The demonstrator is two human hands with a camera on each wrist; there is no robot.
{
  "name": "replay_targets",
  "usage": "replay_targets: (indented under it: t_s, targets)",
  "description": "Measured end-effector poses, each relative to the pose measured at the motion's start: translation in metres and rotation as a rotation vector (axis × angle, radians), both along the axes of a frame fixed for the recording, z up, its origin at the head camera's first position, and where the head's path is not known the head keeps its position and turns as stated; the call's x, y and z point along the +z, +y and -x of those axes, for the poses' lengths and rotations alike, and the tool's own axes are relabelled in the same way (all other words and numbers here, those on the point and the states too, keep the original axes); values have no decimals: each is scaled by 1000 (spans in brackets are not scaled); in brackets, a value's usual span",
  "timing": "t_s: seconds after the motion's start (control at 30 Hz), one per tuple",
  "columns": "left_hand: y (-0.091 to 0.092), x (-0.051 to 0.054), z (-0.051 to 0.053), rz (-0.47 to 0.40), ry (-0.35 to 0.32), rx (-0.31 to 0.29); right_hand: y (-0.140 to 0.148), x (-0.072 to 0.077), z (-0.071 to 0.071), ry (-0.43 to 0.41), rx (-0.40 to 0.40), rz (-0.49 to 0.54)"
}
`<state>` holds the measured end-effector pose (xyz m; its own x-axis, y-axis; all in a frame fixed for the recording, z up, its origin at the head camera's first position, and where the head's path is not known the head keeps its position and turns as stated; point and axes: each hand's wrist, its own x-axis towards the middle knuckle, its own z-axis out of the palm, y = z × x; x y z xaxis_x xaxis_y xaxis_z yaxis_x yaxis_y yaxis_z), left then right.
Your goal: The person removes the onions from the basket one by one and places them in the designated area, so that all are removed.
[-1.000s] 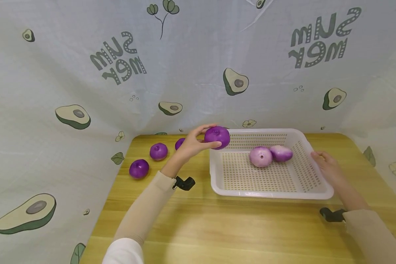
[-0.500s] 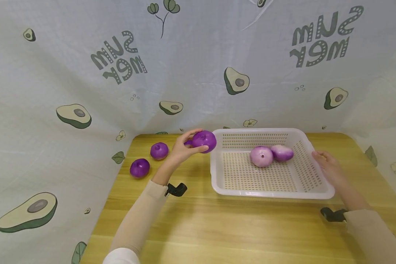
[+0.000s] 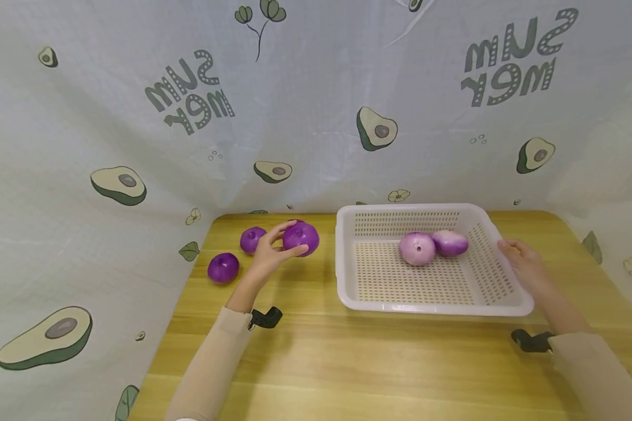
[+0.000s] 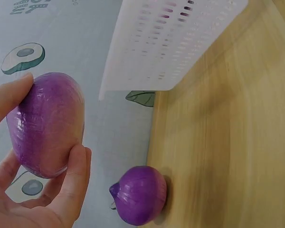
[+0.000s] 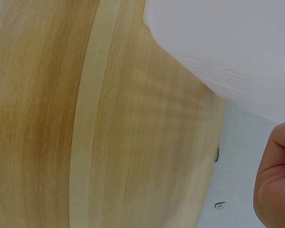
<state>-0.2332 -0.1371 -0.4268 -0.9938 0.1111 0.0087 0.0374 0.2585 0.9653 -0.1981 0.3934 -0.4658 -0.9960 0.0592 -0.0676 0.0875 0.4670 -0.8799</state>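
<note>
Head view: we list one purple onion (image 3: 301, 238) gripped by the left hand (image 3: 268, 255), above the table (image 3: 305, 362); two onions (image 3: 223, 269), far left corner; one white basket (image 3: 390, 307) holding two pale onions (image 3: 416, 249), right rim in the right hand (image 3: 524, 263). Left wrist: we record fingers round the purple onion. Right wrist: we note the white basket beside the right hand.

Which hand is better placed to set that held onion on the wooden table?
Probably the left hand: it holds the purple onion above the wooden table, while the right hand grips the white plastic basket at its edge.
</note>
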Motion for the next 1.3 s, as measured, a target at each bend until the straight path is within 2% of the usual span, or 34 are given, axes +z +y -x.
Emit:
replay_targets:
  t_s: [0.13, 0.3, 0.43, 0.8, 1.1, 1.3]
  targets:
    - [-11, -9, -4, -25, 3, 37, 0, 1, 0, -6, -2, -1]
    - [-24, -18, -10, -43, -5, 83, 1, 1, 0, -6, 9, 45]
    - [-34, -23, -15, -22, -14, 100, 2, 0, -1, -13, 16, 96]
    - [-55, -42, -27, 60, -33, 181, 1, 2, -1, -2, 16, 96]
    - [-62, -60, -32, 107, -45, 203, 2, 0, -1, -9, 11, 58]
    - [-61, -72, -34, 131, -57, 240, 1, 1, -1, -18, 12, 42]
